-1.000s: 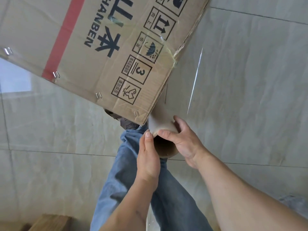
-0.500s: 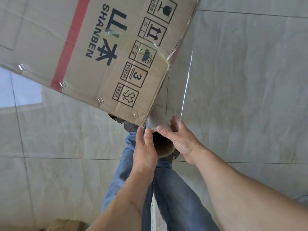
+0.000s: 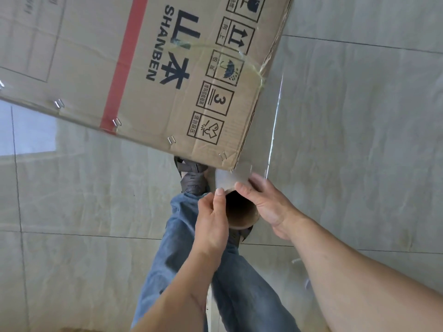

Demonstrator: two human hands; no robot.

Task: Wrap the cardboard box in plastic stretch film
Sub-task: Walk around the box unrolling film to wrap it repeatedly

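Tracking roll point(image 3: 241, 207) down cardboard box point(image 3: 153, 75): now at the lower corner, closer than a second ago | film point(image 3: 275, 121) taut along the right edge, so this pass looks about to turn the corner | left hand point(image 3: 212, 219) grip: fingers curled on roll's core rim | right hand point(image 3: 268, 204) grip: thumb and fingers wrapped round roll | box stands on floor point(image 3: 359, 152), tilted in view.

The cardboard box point(image 3: 84, 68) is tan brown with a red stripe point(image 3: 124, 65), black lettering and black handling symbols. The film roll's point(image 3: 239, 209) core is brown, its film clear. Jeans point(image 3: 239, 283) are blue, the shoe point(image 3: 191, 178) grey-brown, the floor point(image 3: 359, 164) pale grey, faintly veined tile.
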